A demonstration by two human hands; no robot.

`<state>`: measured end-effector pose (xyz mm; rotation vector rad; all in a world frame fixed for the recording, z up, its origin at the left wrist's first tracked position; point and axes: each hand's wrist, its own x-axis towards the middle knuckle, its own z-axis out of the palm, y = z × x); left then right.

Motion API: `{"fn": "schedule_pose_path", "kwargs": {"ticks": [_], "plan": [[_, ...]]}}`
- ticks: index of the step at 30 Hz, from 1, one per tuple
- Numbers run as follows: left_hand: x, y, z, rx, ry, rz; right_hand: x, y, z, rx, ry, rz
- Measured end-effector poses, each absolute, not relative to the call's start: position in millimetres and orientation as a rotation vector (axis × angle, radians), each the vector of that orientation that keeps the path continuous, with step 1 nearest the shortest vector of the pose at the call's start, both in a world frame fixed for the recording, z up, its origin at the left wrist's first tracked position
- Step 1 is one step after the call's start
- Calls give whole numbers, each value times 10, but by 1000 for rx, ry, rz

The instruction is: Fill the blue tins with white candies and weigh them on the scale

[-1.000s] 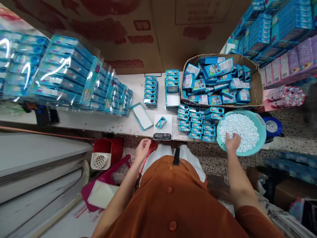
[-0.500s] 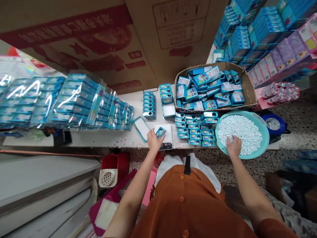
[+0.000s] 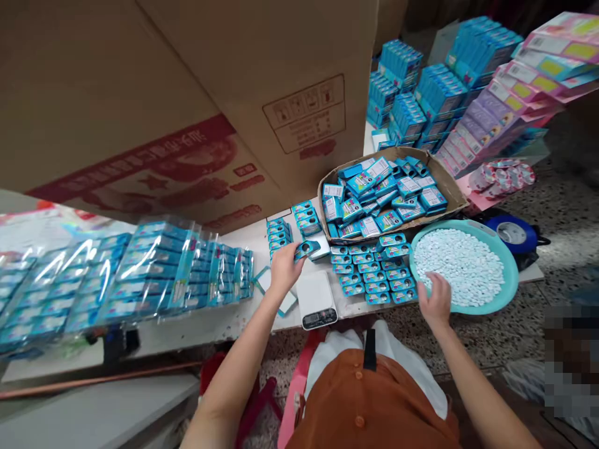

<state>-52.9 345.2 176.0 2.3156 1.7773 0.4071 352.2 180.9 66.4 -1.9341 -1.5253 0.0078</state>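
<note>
My left hand (image 3: 285, 269) is closed on a small blue tin (image 3: 303, 249), held above the white table just beyond the small white scale (image 3: 316, 299). The scale's platform is bare. My right hand (image 3: 435, 299) hovers at the near rim of a teal basin (image 3: 508, 288) full of white tablets (image 3: 461, 265); its fingers are curled, and what they hold, if anything, is hidden. Rows of small blue tins (image 3: 372, 274) lie between the scale and the basin.
A cardboard tray of blue boxes (image 3: 384, 193) sits behind the basin. Two stacks of tins (image 3: 290, 227) stand past the scale. Wrapped packs of blue boxes (image 3: 154, 274) fill the left of the table. Big cartons (image 3: 187, 112) loom behind. A blue tape roll (image 3: 512, 232) lies right.
My left hand went to the scale, took the blue tin off it and lifted it away toward the stacks. My right hand drew back from the tablets to the basin's near rim.
</note>
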Motion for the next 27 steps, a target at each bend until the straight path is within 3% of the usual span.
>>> {"fn": "schedule_pose_path", "kwargs": {"ticks": [6, 13, 19, 27], "plan": [[-404, 4152, 1558, 2438, 1646, 212, 2831, 1958, 826, -1760, -1629, 202], [-348, 4209, 1252, 2600, 1777, 218, 2794, 1652, 775, -1877, -1519, 242], [-318, 4309, 1143, 2620, 1624, 180, 2934, 1411, 794, -2045, -1416, 250], [425, 3815, 1384, 2612, 1377, 515, 3231, 1353, 781, -2093, -1381, 225]]}}
